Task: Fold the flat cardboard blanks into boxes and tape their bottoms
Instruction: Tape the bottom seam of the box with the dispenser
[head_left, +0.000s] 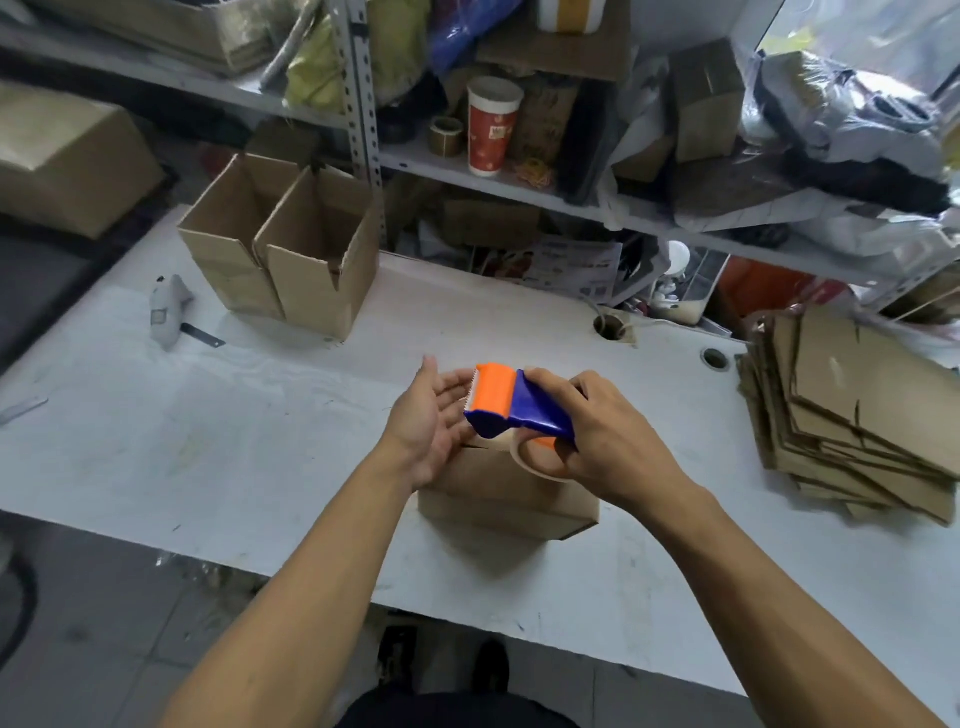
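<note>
- The right hand (602, 436) grips a blue and orange tape gun (511, 405) above a small box (506, 499).
- The left hand (434, 421) is flat and open beside it.
- The white table (208, 441) holds flat blanks (852, 410) at right.
- Two open boxes (291, 249) stand by messy shelves (519, 176).

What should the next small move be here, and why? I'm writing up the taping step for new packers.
Probably lower the tape dispenser onto the box under it and start the strip. The right hand grips the dispenser just above the box, while the left hand is open beside its toothed end. No tape shows on the visible part of the box.
</note>
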